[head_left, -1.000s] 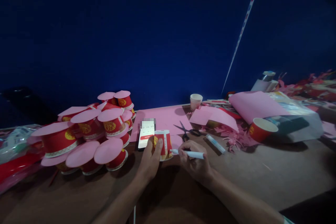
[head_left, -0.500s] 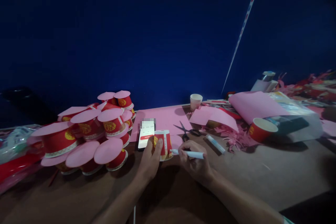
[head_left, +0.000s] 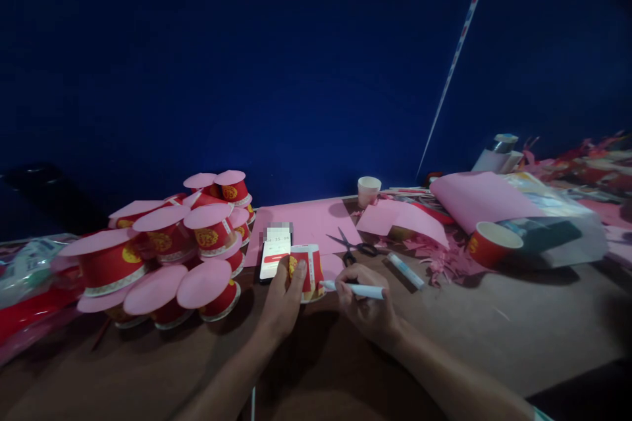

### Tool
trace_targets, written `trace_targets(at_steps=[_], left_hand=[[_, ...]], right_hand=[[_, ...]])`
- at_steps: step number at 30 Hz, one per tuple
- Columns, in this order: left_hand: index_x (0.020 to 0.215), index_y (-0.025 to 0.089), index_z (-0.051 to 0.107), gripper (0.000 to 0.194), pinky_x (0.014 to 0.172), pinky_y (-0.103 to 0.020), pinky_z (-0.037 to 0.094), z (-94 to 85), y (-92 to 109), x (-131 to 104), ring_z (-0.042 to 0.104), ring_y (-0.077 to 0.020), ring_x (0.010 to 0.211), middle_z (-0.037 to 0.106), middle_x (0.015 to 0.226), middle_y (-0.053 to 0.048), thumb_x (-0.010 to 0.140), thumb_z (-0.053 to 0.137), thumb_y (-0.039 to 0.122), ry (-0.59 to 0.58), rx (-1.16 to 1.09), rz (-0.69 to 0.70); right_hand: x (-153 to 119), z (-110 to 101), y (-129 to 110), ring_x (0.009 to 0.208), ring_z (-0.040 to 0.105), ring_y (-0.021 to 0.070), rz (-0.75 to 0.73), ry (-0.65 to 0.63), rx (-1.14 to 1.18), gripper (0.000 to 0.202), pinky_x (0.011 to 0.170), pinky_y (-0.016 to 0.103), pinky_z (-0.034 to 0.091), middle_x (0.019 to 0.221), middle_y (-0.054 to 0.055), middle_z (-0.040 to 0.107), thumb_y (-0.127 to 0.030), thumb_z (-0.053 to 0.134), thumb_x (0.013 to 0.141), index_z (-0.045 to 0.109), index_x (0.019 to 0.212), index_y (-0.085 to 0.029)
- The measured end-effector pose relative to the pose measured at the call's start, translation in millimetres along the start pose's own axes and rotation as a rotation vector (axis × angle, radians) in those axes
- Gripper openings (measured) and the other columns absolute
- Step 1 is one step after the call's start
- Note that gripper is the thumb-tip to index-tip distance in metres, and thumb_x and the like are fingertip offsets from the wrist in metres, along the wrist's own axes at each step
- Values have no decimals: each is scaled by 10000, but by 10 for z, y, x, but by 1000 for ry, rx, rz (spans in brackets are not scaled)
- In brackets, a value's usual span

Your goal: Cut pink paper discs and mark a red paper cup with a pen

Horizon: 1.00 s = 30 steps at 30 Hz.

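Note:
My left hand (head_left: pixel 285 299) is closed around the left side of a red paper cup (head_left: pixel 312 274) with gold print, its thumb lying across the front. Between the fingers of my right hand (head_left: pixel 368 306) is a white pen or marker (head_left: pixel 366 291), and its tip is at the cup's lower right side; I cannot tell whether it touches. Just behind the cup lies a lit phone (head_left: pixel 276 253) on pink paper (head_left: pixel 316 223). Black scissors (head_left: pixel 355 247) rest partly open beyond my right hand. A clear-and-blue tube (head_left: pixel 405 271) lies to the right of it.
Stacked red cups topped with pink discs (head_left: pixel 160 220) fill the left. Toward the right stand a white cup (head_left: pixel 368 191) and a tilted red cup (head_left: pixel 494 245), among pink sheets (head_left: pixel 481 200) and paper scraps (head_left: pixel 447 260). A blue partition (head_left: pixel 316 79) rises behind the table.

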<state>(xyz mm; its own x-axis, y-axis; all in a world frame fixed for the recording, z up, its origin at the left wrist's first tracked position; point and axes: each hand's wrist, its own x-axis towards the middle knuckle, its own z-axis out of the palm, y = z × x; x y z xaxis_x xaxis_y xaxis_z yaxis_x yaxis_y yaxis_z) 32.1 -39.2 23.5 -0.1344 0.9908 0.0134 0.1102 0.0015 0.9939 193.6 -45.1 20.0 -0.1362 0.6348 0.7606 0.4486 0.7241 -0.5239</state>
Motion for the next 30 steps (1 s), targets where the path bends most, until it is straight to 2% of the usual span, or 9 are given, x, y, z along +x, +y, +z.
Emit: trace_targets(at_steps=[3,30], left_hand=[[933,174,555,361,677,-308,469,4,-1,1,583,-175,663,625,730,-15,783,493,496,-9,-23,-1],[936,181,543,333,696,-294,466,18,36,-17,590,-170,696,628,756,-13,801,480,478,-10,-11,-29]], right_hand=[[-6,1,7,544,533,126,13,-13,-2,134,544,247,426,617,8,569,-187,487,831,540,707,-181],[9,0,-12,528,525,125,17,-9,7,128,522,244,413,609,8,568,-177,484,829,538,712,-179]])
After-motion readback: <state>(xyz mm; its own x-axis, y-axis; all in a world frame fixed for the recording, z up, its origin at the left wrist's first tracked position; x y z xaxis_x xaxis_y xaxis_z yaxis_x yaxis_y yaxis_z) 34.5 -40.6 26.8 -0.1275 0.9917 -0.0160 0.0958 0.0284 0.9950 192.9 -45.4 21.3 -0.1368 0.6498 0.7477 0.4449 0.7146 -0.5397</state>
